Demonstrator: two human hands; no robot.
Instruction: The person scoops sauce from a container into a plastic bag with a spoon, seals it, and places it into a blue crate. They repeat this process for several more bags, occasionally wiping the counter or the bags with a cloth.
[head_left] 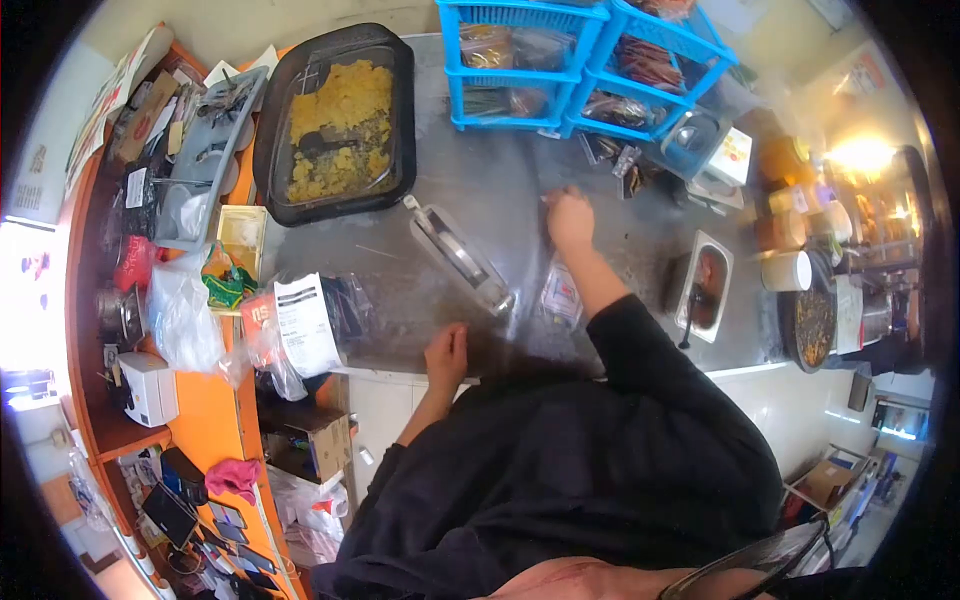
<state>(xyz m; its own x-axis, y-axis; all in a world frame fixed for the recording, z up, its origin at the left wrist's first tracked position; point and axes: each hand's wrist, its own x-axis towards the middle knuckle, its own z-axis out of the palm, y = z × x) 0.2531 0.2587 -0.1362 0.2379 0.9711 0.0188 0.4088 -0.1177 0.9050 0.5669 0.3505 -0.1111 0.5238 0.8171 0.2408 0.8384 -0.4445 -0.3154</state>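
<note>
My right hand (pixel 570 218) reaches out over the grey metal counter (pixel 440 130), its fingers drawn together. Whatever they may pinch is too small to make out. Close to the counter's front edge, my left hand (pixel 446 358) is curled into a loose fist with nothing visible in it. Between the hands, slightly left, lies a long light-grey device (pixel 458 258) resembling a bag sealer, touched by neither hand. A clear flat packet (pixel 561 295) rests beside my right forearm. Beyond my right hand are small dark packets (pixel 632 172).
A black tray (pixel 268 150) of yellow crumbly food stands back left; blue stacked baskets (pixel 575 75) hold bagged goods at the back. On the right sit a metal container (pixel 708 285) with a utensil, and several jars (pixel 787 270). Papers (pixel 306 322) and plastic bags (pixel 187 318) crowd the left.
</note>
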